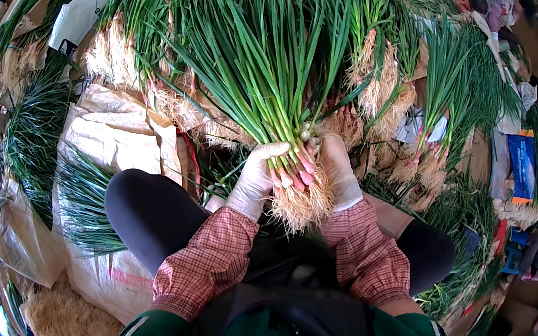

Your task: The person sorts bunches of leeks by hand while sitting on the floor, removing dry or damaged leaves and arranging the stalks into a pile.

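Long green, pink-bulbed spring onions (286, 129) rest in the white-gloved left hand (258, 168), fingers closed, seemingly to align the tan roots (301, 207); the white-gloved right hand's (339, 166) finger closure is hidden.

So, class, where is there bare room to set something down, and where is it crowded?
Widest: the creased pale sacking, between root clumps above, a fan of leaves below and the left knee at lower right. Smaller: sheeting between those leaves, the root heap and the checked left sleeve. Crowded: beyond the held bunch and at right, where leafy bundles overlap.
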The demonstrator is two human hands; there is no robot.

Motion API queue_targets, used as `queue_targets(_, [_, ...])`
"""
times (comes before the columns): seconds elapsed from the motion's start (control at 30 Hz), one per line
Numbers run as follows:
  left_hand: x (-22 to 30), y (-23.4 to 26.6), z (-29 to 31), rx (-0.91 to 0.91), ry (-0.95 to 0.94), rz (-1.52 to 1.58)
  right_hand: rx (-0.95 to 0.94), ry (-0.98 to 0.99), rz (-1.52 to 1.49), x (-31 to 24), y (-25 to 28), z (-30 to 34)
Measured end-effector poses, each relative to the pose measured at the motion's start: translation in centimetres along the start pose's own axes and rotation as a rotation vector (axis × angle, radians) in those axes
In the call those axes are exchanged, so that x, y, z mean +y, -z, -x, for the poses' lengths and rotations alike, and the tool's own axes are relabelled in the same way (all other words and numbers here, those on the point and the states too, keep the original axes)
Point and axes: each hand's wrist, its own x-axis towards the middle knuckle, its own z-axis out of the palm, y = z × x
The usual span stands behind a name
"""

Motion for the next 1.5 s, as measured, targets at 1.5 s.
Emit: queue_targets(1.5, [4.9, -3.4, 5.5, -0.181, -0.187, -0.076, 0.348, 0.991, 2.228, -13.8, 9.5, 2.1])
